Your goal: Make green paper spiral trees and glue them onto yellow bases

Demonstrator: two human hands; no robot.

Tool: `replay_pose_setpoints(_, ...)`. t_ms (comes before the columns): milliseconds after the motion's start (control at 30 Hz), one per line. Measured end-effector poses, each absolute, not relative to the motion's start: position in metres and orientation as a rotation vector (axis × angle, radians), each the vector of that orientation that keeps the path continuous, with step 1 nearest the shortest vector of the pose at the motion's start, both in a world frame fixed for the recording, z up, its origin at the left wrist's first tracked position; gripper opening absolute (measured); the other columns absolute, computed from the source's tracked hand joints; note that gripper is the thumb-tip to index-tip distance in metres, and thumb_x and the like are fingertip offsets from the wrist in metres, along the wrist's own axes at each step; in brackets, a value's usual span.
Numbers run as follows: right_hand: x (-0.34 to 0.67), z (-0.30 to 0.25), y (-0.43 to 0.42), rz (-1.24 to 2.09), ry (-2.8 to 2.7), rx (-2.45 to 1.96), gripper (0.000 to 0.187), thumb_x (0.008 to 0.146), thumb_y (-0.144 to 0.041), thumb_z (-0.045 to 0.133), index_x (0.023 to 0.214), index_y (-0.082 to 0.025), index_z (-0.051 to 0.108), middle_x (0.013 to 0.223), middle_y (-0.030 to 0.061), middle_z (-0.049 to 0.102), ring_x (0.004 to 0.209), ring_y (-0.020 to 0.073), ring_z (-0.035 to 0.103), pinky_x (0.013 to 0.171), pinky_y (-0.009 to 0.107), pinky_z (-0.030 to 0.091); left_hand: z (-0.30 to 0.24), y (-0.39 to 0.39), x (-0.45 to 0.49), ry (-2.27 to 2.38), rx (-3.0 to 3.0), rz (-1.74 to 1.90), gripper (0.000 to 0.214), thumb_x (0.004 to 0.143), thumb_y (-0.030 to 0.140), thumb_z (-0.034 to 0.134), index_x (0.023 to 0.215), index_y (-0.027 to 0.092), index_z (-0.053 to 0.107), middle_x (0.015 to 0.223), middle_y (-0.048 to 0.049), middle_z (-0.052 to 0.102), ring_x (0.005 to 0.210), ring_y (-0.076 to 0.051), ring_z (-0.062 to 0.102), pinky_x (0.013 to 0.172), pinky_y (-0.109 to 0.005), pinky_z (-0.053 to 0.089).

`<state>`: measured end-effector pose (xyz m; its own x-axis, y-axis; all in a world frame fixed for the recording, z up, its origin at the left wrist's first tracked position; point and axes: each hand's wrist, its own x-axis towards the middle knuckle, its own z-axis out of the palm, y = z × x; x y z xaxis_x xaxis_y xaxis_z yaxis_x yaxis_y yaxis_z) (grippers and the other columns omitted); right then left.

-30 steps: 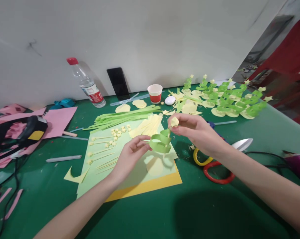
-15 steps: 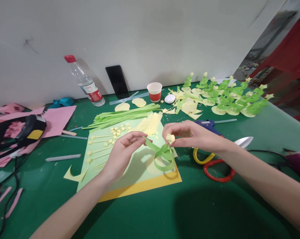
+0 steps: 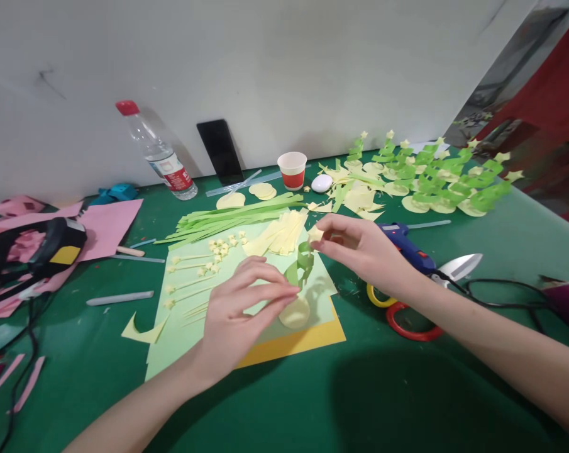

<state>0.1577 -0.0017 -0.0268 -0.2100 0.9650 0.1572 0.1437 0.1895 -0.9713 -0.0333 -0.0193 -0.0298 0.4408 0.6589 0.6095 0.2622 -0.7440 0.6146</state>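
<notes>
My right hand [image 3: 359, 251] pinches a pale yellow paper star [image 3: 315, 234] between thumb and fingers, above the paper sheets. A curled green paper strip [image 3: 305, 259] hangs just below the star. Lower down, my left hand [image 3: 246, 311] is closed, thumb and forefinger pressed together at the strip's lower end. Its fingertips hide what lies between them. Under the hands, a pale yellow paper circle [image 3: 295, 312] lies on a light green sheet [image 3: 180, 340]. Small folded stars [image 3: 222, 246] and star-tipped paper sticks [image 3: 190, 288] rest on that sheet to the left.
Behind lie green strips [image 3: 232, 215], a paper cup [image 3: 292, 171], a phone [image 3: 220, 152] and a bottle [image 3: 168, 167]. At right are scissors [image 3: 414, 335], a blue glue gun [image 3: 409, 247] with its cord, and several star-topped green paper plants [image 3: 435, 182]. Pink paper [image 3: 109, 226] sits left.
My right hand has risen slightly with the star. My left hand has moved right and down, and the green strip, loosely looped before, now hangs in a tighter curl under the star.
</notes>
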Motion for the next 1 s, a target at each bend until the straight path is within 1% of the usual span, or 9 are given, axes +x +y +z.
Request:
replay_pose_setpoints(67,0.156,-0.027,-0.005,1.097,-1.529,-1.076,0.011,0.075,-0.029,0.055,0.077,-0.018,0.052,0.073,0.0,0.053,0.07,0.0124,0.051,0.066,0.027,0.039,-0.03,-0.02,-0.034,0.754,2.467,1.246,0.02,0.075,0.003,0.064,0.078,0.023,0.065,0.069,0.0021,0.066,0.069,-0.014,0.059,0.083,-0.038,0.044)
replay_pose_setpoints(133,0.155,-0.026,-0.007,1.08,-1.525,-1.059,0.01,0.075,-0.027,0.056,0.075,-0.018,0.052,0.073,-0.0003,0.052,0.067,0.0115,0.049,0.063,0.026,0.038,-0.03,-0.02,-0.034,0.811,2.529,1.257,0.019,0.075,0.004,0.064,0.08,0.023,0.063,0.071,0.0025,0.066,0.072,-0.015,0.059,0.09,-0.041,0.04)
replay_pose_setpoints(233,0.155,-0.025,-0.008,1.084,-1.527,-1.046,0.01,0.073,-0.026,0.059,0.073,-0.018,0.052,0.073,-0.0001,0.053,0.066,0.0115,0.048,0.061,0.026,0.038,-0.028,-0.019,-0.035,0.973,2.313,1.272,0.015,0.077,0.01,0.061,0.085,0.024,0.062,0.081,0.0008,0.067,0.08,-0.017,0.059,0.09,-0.038,0.041)
replay_pose_setpoints(367,0.158,-0.023,-0.006,1.12,-1.5,-1.063,0.013,0.071,-0.028,0.062,0.072,-0.018,0.053,0.072,0.0002,0.053,0.068,0.0128,0.05,0.064,0.028,0.04,-0.03,-0.012,-0.037,1.261,1.877,1.162,0.008,0.082,0.023,0.054,0.087,0.025,0.06,0.091,-0.0002,0.065,0.092,-0.019,0.057,0.086,-0.032,0.043)
replay_pose_setpoints(533,0.161,-0.018,-0.003,1.196,-1.421,-1.093,0.02,0.07,-0.035,0.063,0.07,-0.018,0.052,0.069,-0.0001,0.054,0.068,0.0131,0.054,0.064,0.027,0.043,-0.039,0.0,-0.04,1.277,1.618,1.151,0.012,0.085,0.028,0.047,0.091,0.025,0.058,0.097,-0.0012,0.06,0.1,-0.019,0.054,0.084,-0.028,0.043)
replay_pose_setpoints(600,0.162,-0.017,-0.002,1.232,-1.401,-1.097,0.022,0.07,-0.037,0.064,0.069,-0.018,0.053,0.069,-0.0005,0.055,0.067,0.0121,0.055,0.065,0.026,0.044,-0.038,0.002,-0.038,1.253,1.614,1.108,0.012,0.084,0.028,0.049,0.088,0.025,0.059,0.097,-0.001,0.06,0.099,-0.019,0.054,0.083,-0.028,0.044)
replay_pose_setpoints(700,0.162,-0.016,-0.003,1.283,-1.399,-1.109,0.022,0.069,-0.036,0.065,0.069,-0.017,0.055,0.071,-0.0003,0.057,0.067,0.0112,0.054,0.065,0.025,0.044,-0.03,0.003,-0.032,1.211,1.646,0.99,0.01,0.08,0.028,0.056,0.081,0.025,0.065,0.094,-0.0005,0.062,0.095,-0.019,0.056,0.081,-0.028,0.044)
replay_pose_setpoints(867,0.159,-0.014,-0.007,1.31,-1.438,-1.133,0.02,0.067,-0.035,0.065,0.068,-0.017,0.056,0.066,-0.0002,0.057,0.064,0.0116,0.053,0.061,0.026,0.044,-0.02,0.001,-0.02,1.131,1.658,0.841,0.009,0.074,0.031,0.063,0.08,0.026,0.069,0.09,-0.001,0.059,0.087,-0.02,0.055,0.077,-0.031,0.043)
replay_pose_setpoints(1000,0.155,-0.015,-0.009,1.23,-1.504,-1.14,0.014,0.066,-0.029,0.063,0.061,-0.017,0.057,0.066,-0.0003,0.056,0.06,0.01,0.049,0.057,0.025,0.04,-0.02,-0.001,-0.014,1.128,1.66,0.86,0.004,0.067,0.028,0.067,0.065,0.024,0.068,0.078,-0.0006,0.054,0.078,-0.019,0.053,0.077,-0.035,0.04)
